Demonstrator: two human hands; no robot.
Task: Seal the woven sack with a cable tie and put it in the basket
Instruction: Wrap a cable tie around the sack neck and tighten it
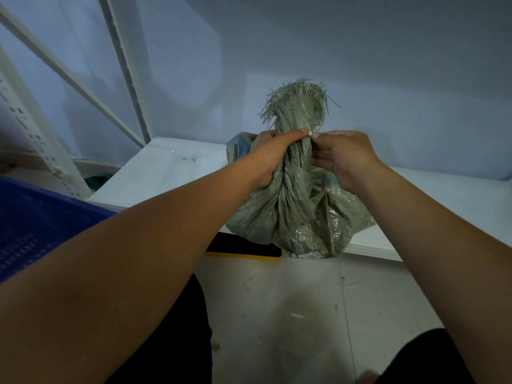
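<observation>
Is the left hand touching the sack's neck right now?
Touching. The head view shows the left hand wrapped around the gathered neck of the woven sack, fingers pressed into the fabric with no gap.

**Sack, tie and basket**

Green woven sack (299,214), full and rounded, standing upright at the near edge of a white platform. Its mouth is gathered into a twisted neck pointing up, ending in a frayed fringe of loose strands. A small white piece, apparently the cable tie (310,133), shows at the neck just below the fringe. Blue perforated basket (36,225) lies at far left, well apart from the sack.
</observation>
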